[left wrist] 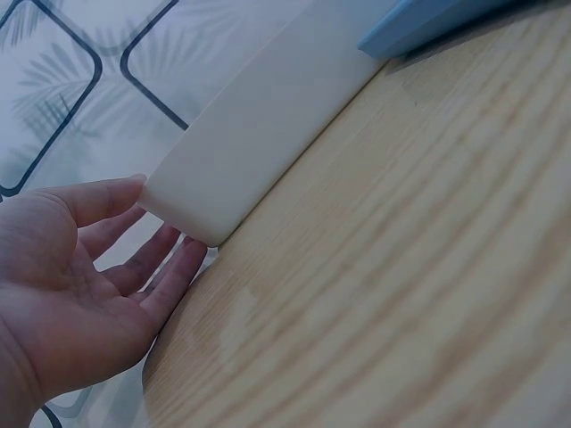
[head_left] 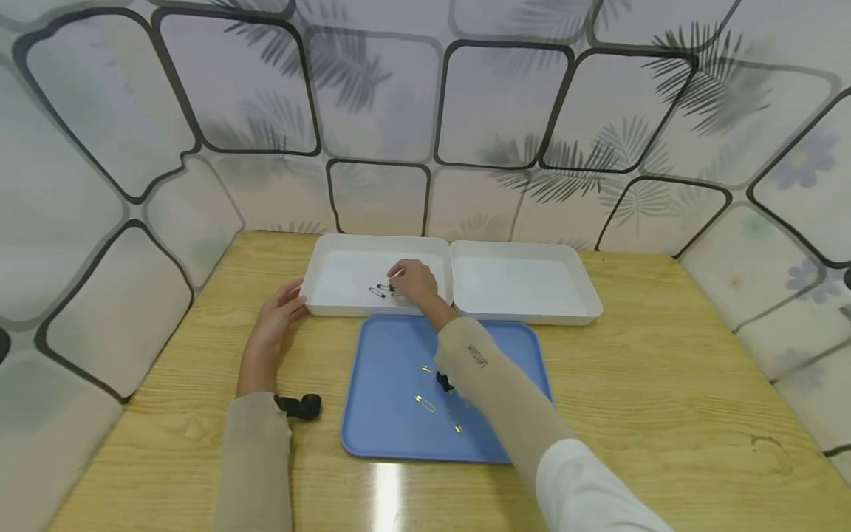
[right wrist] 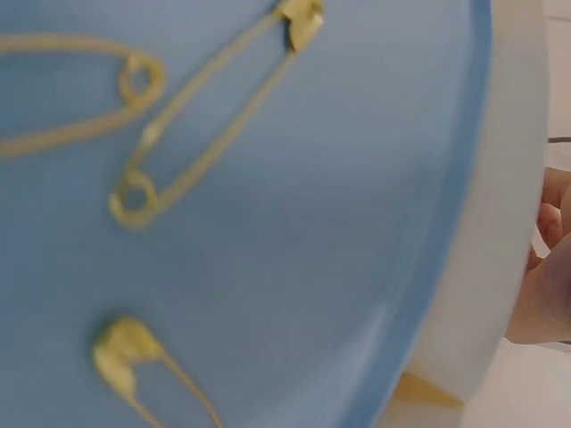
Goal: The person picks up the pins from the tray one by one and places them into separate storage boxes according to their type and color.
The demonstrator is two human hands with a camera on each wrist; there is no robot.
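My left hand (head_left: 274, 319) rests its fingers against the left end of a white tray (head_left: 342, 304). In the left wrist view the thumb of that hand (left wrist: 80, 285) touches the tray's corner, with the other fingers round the end wall. Bent over the same tray, my right hand (head_left: 415, 282) has its fingertips just above several black safety pins (head_left: 377, 292). Whether a pin is between those fingertips is too small to tell. Only part of the right hand (right wrist: 549, 276) shows at the edge of the right wrist view.
A blue tray (head_left: 372, 436) lies in front, partly under my right forearm. On it are several gold safety pins (head_left: 425, 403), large in the right wrist view. A second white tray (head_left: 525, 318) adjoins the first on its right. A patterned curtain (head_left: 379, 199) borders the wooden table (head_left: 665, 414).
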